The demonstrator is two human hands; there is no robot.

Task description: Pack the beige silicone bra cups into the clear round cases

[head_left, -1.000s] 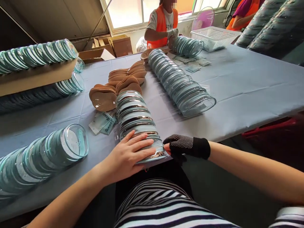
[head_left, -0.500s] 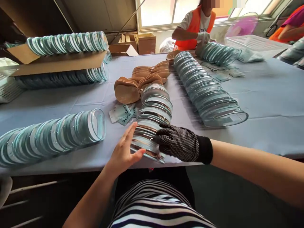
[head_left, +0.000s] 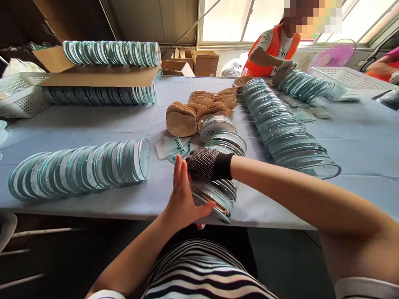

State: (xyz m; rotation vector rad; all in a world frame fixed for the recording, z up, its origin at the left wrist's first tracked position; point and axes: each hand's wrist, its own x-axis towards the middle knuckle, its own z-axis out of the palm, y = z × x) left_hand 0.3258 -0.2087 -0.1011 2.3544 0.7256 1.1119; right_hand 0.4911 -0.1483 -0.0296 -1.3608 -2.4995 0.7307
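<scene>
A row of clear plastic cases point(head_left: 215, 200) leans on the table in front of me, brown showing inside some. My left hand point(head_left: 183, 199), bare, is at its near left side with fingers stretched up and thumb out. My right hand point(head_left: 204, 164), in a black dotted glove, reaches across the row to its left side. Its fingers are curled down, and what they hold, if anything, is hidden. Beyond lie brown adhesive bra cups point(head_left: 181, 121), nested in joined pairs. Small printed cards point(head_left: 170, 147) lie left of the row, near my right fingertips.
More case rows lie at left point(head_left: 84, 168) and right point(head_left: 286, 128). Cardboard point(head_left: 102, 77) separates two stacked rows at the back left, beside a white basket point(head_left: 31, 99). Across the table a gloved person in an orange vest point(head_left: 268, 50) handles cases near another basket point(head_left: 352, 81).
My right hand has moved from the right side of the case row over to its left side, its forearm now across the row. My left hand stays beside the row. The view has shifted.
</scene>
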